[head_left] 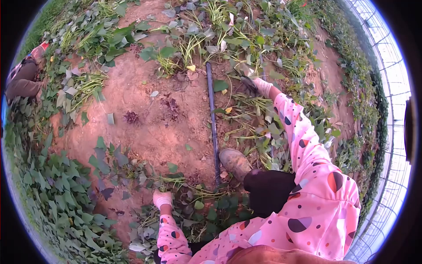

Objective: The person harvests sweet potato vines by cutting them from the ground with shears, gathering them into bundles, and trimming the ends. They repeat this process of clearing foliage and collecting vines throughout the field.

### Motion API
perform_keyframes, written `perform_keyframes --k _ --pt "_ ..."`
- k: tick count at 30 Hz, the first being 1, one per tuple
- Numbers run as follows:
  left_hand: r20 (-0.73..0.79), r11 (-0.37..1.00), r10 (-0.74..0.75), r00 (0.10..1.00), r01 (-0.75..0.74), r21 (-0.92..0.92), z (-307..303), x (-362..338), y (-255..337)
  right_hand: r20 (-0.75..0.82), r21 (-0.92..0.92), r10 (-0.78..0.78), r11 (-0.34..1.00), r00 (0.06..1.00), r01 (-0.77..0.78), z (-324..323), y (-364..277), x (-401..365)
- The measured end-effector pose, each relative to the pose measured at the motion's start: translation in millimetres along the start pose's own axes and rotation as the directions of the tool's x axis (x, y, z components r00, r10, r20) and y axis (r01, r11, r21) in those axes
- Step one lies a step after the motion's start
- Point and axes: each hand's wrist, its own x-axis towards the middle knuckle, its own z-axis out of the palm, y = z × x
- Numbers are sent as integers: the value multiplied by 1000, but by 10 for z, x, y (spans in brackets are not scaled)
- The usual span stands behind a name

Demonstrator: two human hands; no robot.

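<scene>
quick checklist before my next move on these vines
1. Left hand gripping vines: ok, closed on stems at the soil.
2. Right hand holding tool: ok, arm stretched forward.
3. Tool's edge direction: cannot tell, too small.
4. Tool apart from hose: ok, hose lies to its left.
5. Boot off hose: cannot tell, right beside it.
6. Other person out of reach: ok, at far left edge.
</scene>
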Motion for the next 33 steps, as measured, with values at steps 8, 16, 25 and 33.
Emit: perform_keyframes --k 8,16,25,33 --pt "-17 999 -32 999 32 -6 -39 -69 78 -98 -514 -45 858 994 -11 -7 -696 61" --pt "-36 1000 -20 999 20 6 -49 -79 100 -260 -756 -111 642 959 -131 81 -979 663" --pt "-48 999 -41 998 41 3 -67 -96 123 179 -921 -425 -389 887 -1 183 -732 109" --pt "-119 1000 0 993 -1 -10 -30 -86 98 -163 -883 -692 420 703 209 238 -713 -30"
